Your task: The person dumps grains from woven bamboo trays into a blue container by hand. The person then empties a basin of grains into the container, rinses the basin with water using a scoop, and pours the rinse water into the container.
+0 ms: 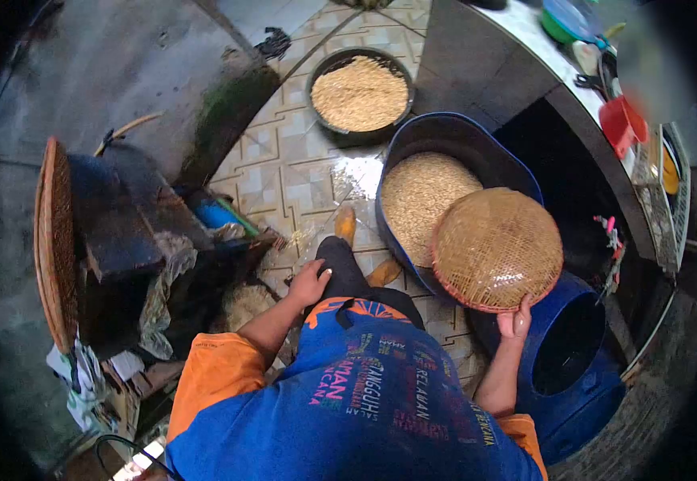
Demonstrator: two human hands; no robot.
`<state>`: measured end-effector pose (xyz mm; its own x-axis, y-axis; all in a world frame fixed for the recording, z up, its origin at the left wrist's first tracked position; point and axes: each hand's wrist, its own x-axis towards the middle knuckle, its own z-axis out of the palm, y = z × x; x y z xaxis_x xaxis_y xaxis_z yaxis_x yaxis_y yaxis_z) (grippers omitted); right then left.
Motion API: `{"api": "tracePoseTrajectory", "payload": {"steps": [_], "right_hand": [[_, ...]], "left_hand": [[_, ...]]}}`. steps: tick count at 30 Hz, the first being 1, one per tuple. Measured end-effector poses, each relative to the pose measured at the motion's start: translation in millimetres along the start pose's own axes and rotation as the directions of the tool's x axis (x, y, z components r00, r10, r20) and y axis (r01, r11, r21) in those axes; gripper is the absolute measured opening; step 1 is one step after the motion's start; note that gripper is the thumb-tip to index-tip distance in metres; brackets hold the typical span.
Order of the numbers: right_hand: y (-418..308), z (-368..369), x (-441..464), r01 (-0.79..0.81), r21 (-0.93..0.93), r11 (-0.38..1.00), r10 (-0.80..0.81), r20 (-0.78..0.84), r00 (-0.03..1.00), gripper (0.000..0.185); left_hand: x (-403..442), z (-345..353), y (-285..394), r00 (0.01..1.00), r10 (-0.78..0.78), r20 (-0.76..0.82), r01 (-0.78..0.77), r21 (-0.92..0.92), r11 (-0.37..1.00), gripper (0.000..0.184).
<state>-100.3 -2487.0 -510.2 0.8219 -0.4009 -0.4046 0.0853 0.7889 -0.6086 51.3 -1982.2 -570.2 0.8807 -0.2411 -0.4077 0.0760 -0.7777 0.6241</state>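
Observation:
My right hand (pixel 514 321) grips the near rim of a round woven bamboo basket (pixel 499 244), which looks wet and has its rounded bottom facing up. The basket is over the right side of a blue-rimmed tub (pixel 394 152) and covers part of the pale, soaked-looking beans or grains (pixel 425 196) inside. My left hand (pixel 310 282) lies on my left knee, fingers stretched out, holding nothing.
Beyond the tub, a dark basin (pixel 316 110) of similar pale beans or grains stands on the patterned tile floor (pixel 264 172). Blue drums (pixel 553 405) are at right. A flat woven tray (pixel 56 244) leans at left. A red scoop (pixel 622 124) sits on the right-hand counter.

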Motion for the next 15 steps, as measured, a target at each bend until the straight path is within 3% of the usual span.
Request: {"api": "tracePoseTrajectory", "payload": {"steps": [3, 5, 9, 11, 12, 15], "right_hand": [[2, -11, 8, 0.002, 0.012, 1.0, -0.002, -0.008, 1.0, 0.052], [9, -50, 19, 0.051, -0.014, 0.999, -0.053, -0.257, 0.965, 0.048], [1, -40, 13, -0.1, -0.126, 0.987, 0.069, -0.231, 0.971, 0.047], [-14, -28, 17, -0.107, -0.11, 0.988, 0.103, -0.043, 0.994, 0.048], [-17, 26, 12, -0.048, -0.155, 0.987, 0.049, 0.007, 0.999, 0.051], [-38, 119, 25, 0.11, -0.384, 0.917, 0.002, 0.281, 0.96, 0.054]], "left_hand": [[-29, -12, -3, 0.989, -0.147, 0.007, 0.147, -0.067, 0.987, 0.048], [-41, 17, -44, 0.971, -0.226, -0.081, 0.223, -0.048, 0.974, 0.049], [-64, 33, -78, 0.922, -0.386, 0.018, 0.384, -0.139, 0.913, 0.05], [-78, 38, -83, 0.905, -0.422, -0.048, 0.405, -0.199, 0.892, 0.05], [-76, 43, -93, 0.866, -0.497, 0.049, 0.493, -0.244, 0.835, 0.05], [-74, 43, -94, 0.868, -0.496, -0.019, 0.481, -0.208, 0.852, 0.051]]}}
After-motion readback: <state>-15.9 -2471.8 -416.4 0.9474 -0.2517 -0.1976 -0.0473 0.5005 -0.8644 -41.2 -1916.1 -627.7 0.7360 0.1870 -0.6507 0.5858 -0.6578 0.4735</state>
